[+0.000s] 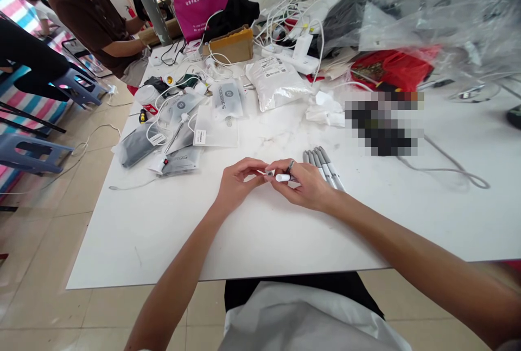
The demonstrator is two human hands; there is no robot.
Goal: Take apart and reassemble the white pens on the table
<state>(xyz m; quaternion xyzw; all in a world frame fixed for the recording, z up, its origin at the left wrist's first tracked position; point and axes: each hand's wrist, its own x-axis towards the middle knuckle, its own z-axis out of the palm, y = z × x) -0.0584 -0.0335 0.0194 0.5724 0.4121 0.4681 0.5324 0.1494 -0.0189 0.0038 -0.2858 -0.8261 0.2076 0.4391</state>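
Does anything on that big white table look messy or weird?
Yes, the far side looks messy: thin white cables lie in a loopy tangle, and a red plastic bag sits crumpled beside heaped clear plastic. Nearer, slim grey-and-white pens beside the right hand lie neatly together.

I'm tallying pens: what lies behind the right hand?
Several pens lie side by side beyond the right hand, which covers the near ends of some; those ends cannot be seen.

A single head-worn camera looks forward and down across the desk (277, 245). It is near, with the left hand (233, 182) and right hand (308, 185) around mid-frame.
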